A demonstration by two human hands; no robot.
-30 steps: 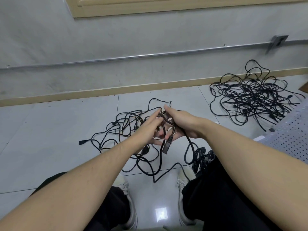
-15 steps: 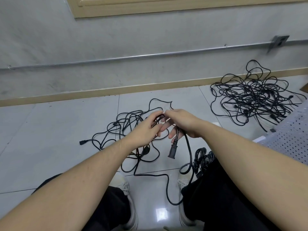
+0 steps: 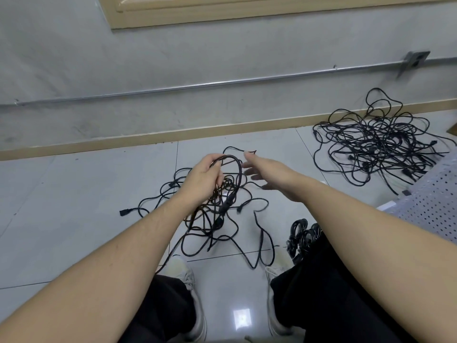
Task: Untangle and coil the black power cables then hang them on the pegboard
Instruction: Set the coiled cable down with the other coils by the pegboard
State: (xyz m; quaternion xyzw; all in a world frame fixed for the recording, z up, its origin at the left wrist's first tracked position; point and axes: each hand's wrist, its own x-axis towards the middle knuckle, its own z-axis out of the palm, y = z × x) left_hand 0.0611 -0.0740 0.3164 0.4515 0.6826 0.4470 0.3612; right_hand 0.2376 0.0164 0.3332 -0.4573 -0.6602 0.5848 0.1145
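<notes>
Above the pale glossy tiled floor (image 3: 74, 219), centre of view: left hand (image 3: 204, 179), fingers curled round a loop of thin black power cable (image 3: 237, 169) that arches over the knuckles and hangs down to a black moulded plug (image 3: 226, 203). Right hand (image 3: 269, 173), just beside the loop and apart from it, fingers spread and relaxed, holding nothing. Beneath both hands: small tangle of loose black cables (image 3: 207, 224) lying on the tiles, one black connector end (image 3: 123, 212) trailing out to the left. By the right knee: bundle of coiled black cable (image 3: 300, 233), resting against the black trouser leg (image 3: 333, 293). Near edge: two pale shoes (image 3: 188, 276), toes towards the tangle. Far right, well apart: large heap of tangled black cables (image 3: 376, 144) against the tan skirting board (image 3: 148, 137). Right edge: pale perforated pegboard panel (image 3: 435, 206), lying low beside the heap. Behind: grey wall (image 3: 173, 70) with horizontal metal conduit (image 3: 222, 82).
</notes>
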